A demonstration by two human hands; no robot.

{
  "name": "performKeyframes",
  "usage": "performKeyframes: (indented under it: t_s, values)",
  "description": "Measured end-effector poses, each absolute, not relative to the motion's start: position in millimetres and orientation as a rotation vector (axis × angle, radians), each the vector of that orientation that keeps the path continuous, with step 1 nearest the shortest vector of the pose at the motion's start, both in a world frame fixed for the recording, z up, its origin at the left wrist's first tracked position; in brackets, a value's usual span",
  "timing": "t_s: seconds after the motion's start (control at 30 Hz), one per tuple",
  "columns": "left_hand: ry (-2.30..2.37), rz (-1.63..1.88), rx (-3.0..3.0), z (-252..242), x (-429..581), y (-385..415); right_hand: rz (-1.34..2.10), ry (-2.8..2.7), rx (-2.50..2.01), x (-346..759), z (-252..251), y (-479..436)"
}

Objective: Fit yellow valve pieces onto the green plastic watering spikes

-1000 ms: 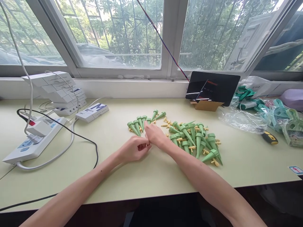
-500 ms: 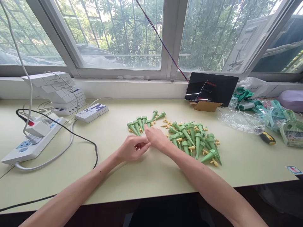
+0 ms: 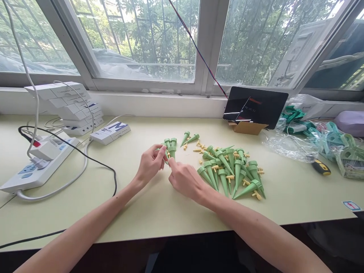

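My left hand (image 3: 150,163) is closed, thumb and fingertips pinched on a green plastic watering spike that they largely hide. A small yellow valve (image 3: 168,154) shows at its fingertips. My right hand (image 3: 186,180) comes in from the right with curled fingers, its fingertips meeting that yellow valve. Right behind the fingers lie several green watering spikes (image 3: 173,150), caps toward the window. Two more spikes (image 3: 185,135) rest a little farther back. To the right of my right hand spreads a large pile of green spikes (image 3: 223,176) with yellow valves among them.
Loose yellow valves (image 3: 200,145) lie behind the pile. A tablet (image 3: 256,108) leans on a cardboard stand (image 3: 247,128). White boxes (image 3: 110,132) and a power strip (image 3: 42,167) with cables are at left. Plastic bags (image 3: 290,146) and a yellow-black tool (image 3: 321,167) lie at right.
My left hand has moved up and closed in on the spikes. My right hand has drawn back slightly toward me, uncovering the nearby spikes and the yellow valve at the fingertips.
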State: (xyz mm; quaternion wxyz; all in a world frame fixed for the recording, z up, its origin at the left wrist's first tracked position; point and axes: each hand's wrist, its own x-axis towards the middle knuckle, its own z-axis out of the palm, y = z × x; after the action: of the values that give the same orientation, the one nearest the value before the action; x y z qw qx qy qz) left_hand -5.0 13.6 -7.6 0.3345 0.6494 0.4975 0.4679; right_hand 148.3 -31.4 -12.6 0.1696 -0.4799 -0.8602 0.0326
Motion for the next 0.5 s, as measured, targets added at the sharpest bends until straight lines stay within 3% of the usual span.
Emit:
performKeyframes:
  t_s: [0.5]
  values:
    - [1.123, 0.993, 1.583, -8.7, -5.2, 16.4, 0.228, -2.496, -1.18, 142.4, -23.2, -33.7]
